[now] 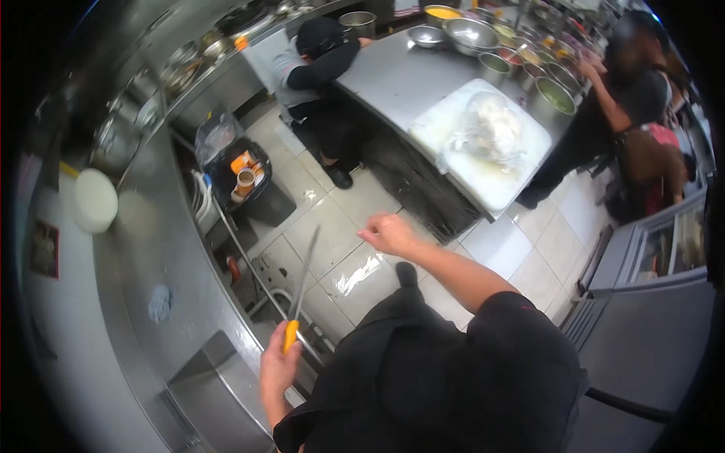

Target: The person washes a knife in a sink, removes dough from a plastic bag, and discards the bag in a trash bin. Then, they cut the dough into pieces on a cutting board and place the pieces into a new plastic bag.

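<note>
Knife (301, 288) is beside the sink (240, 386), its handle (290, 337) in our left hand's (280, 368) fingers, probably so it points away from us; our right hand (388, 234), farther from the sink, curls, contents we cannot tell.

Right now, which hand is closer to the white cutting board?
Right: the right hand is over the floor, short of the white cutting board. The left hand, gripping a yellow-handled knife, is farther off, beside the sink.

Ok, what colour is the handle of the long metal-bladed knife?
Yellow-orange; the knife handle shows best in the head view.
</note>
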The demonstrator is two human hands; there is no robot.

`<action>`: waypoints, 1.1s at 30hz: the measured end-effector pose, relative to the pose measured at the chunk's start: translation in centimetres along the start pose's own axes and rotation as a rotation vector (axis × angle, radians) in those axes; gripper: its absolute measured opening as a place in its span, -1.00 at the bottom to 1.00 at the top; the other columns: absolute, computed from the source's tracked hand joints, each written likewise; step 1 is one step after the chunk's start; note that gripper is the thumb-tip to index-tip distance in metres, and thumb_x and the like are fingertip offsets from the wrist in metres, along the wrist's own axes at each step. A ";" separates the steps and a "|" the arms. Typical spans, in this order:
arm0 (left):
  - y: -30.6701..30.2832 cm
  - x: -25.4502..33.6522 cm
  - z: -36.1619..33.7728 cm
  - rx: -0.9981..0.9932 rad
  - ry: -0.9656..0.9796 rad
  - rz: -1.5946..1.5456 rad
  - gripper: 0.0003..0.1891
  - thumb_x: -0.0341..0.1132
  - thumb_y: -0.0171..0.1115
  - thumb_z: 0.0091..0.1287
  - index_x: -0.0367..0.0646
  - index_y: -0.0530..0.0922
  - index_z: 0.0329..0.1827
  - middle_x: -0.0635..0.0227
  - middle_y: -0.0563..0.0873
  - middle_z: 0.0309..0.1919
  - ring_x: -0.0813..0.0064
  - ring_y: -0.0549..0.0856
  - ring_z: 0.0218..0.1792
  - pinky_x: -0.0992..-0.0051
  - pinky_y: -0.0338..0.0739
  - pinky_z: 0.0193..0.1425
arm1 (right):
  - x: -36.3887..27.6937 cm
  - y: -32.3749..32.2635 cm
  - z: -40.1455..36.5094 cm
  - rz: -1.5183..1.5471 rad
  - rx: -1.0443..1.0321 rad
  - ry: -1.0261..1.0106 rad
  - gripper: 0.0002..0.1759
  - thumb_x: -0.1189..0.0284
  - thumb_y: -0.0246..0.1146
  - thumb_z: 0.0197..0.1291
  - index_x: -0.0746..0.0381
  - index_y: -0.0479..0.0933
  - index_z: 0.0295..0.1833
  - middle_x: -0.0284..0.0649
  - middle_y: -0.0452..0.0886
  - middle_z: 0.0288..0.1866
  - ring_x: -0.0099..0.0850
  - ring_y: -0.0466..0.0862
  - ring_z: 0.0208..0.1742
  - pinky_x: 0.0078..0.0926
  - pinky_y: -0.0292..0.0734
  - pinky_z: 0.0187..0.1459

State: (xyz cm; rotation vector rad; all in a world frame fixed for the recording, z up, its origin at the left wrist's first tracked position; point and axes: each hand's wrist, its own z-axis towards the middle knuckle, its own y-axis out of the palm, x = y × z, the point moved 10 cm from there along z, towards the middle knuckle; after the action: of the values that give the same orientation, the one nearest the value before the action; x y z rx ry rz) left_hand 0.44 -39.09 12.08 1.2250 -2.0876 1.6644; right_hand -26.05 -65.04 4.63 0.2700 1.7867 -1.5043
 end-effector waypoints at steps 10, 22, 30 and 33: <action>16.2 24.0 18.5 -0.156 0.588 0.150 -0.37 -0.29 0.21 0.37 -0.04 0.32 0.54 -0.11 0.68 0.14 -0.17 0.70 0.06 0.11 0.61 0.15 | 10.3 -25.4 -0.7 -0.492 0.612 -0.024 -0.71 0.40 0.48 0.02 0.18 0.63 -0.11 -0.02 0.37 0.46 0.06 0.39 0.43 0.13 0.26 0.40; 26.7 39.8 28.9 -0.106 0.968 0.409 -0.36 -0.32 0.33 0.28 0.03 0.41 0.48 0.14 0.61 -0.07 0.11 0.71 -0.12 0.14 0.66 -0.11 | 25.7 -39.1 3.3 0.062 0.729 0.436 -0.65 0.49 0.37 0.08 0.27 0.51 0.00 -0.02 0.70 -0.05 -0.02 0.69 0.01 -0.21 0.58 0.06; 32.9 47.7 32.5 -0.239 1.174 0.427 -0.33 -0.21 0.45 0.22 0.02 0.46 0.44 0.20 0.62 0.14 0.04 0.61 0.13 0.15 0.53 0.25 | 23.6 -46.2 6.6 0.002 0.864 0.298 -0.59 0.33 0.48 -0.04 0.26 0.58 -0.09 -0.04 0.71 -0.29 -0.15 0.73 -0.23 -0.28 0.60 -0.13; 29.9 51.6 31.1 -0.187 1.227 0.120 -0.26 -0.07 0.47 0.22 -0.04 0.42 0.47 0.10 0.55 0.27 -0.04 0.61 0.15 0.12 0.53 0.27 | 23.2 -45.3 7.3 -0.020 0.827 0.312 -0.55 0.28 0.51 -0.10 0.25 0.60 -0.10 -0.07 0.70 -0.35 -0.15 0.72 -0.27 -0.29 0.62 -0.14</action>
State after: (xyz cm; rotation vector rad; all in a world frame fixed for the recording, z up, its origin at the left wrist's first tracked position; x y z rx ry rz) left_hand -43.26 -90.26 11.65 -0.0861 -1.4263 1.5512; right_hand -66.18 -91.50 23.01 0.9322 1.2810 -2.2494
